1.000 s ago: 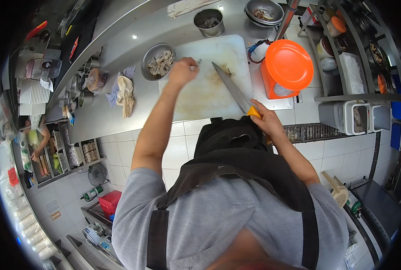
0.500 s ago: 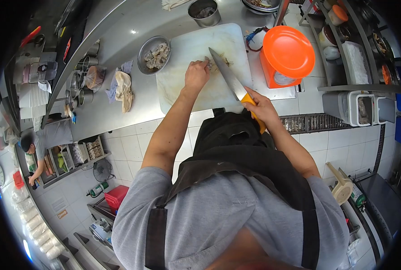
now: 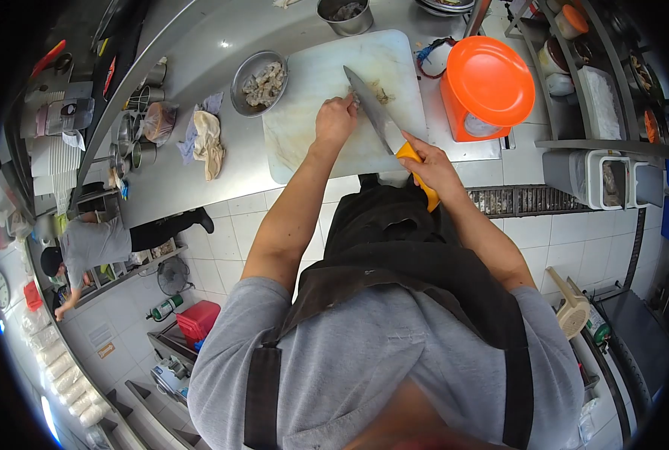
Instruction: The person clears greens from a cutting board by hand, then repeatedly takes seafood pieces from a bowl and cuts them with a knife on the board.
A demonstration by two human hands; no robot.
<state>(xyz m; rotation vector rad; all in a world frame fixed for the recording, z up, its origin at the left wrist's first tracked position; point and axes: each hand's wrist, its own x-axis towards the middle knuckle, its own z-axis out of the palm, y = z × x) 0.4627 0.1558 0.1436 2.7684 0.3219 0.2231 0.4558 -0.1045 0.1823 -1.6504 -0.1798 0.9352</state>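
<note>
Knife [image 3: 384, 127] over board [image 3: 312, 82], steel counter [image 3: 165, 184], tiled floor [image 3: 533, 229]

Def a commercial kitchen imo: long stainless-steel counter [image 3: 162, 187] w/ a big white plastic cutting board [image 3: 379, 52], dark metal floor grate [image 3: 526, 199] in white square tiles [image 3: 533, 226], grey metal shelving [image 3: 589, 142] far right, plus grey-shirted coworker [image 3: 98, 241] on left.

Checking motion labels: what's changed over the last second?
Left hand moved right across the cutting board, from near the bowl to beside the blade of the knife; any grasp or release there is unclear. A co-worker came further into view. Unchanged: right hand gripping the knife, bowl beside the board.
</note>
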